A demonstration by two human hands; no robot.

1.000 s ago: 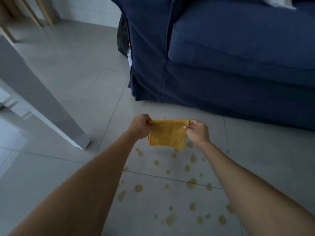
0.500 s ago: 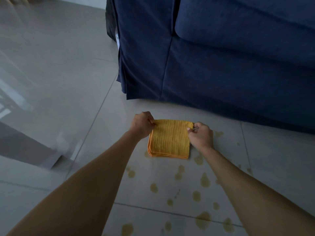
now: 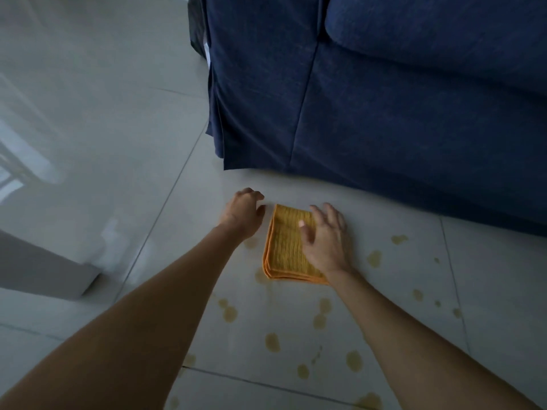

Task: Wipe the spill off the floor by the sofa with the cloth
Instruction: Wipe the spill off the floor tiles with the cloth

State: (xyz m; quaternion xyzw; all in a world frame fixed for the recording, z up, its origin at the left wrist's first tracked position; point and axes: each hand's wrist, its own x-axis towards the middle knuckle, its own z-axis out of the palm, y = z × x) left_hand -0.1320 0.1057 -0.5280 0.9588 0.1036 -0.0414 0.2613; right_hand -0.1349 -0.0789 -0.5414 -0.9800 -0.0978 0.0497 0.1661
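Observation:
A folded orange cloth (image 3: 282, 247) lies flat on the grey tiled floor (image 3: 118, 143) just in front of the dark blue sofa (image 3: 384, 113). My right hand (image 3: 324, 241) rests on the cloth's right half with its fingers spread and straight. Just left of the cloth is my left hand (image 3: 244, 213), apart from it, fingers loosely curled and holding nothing. Yellowish spill drops (image 3: 272, 341) dot the tiles below and to the right of the cloth.
The sofa's skirt hangs to the floor close behind the cloth. A grey furniture leg (image 3: 44, 267) stands at the left edge. Bare tiles stretch to the left and far left.
Both hands let go of the cloth's top corners. The cloth now lies on the floor, my right hand flat on it, my left hand drawn off to its left.

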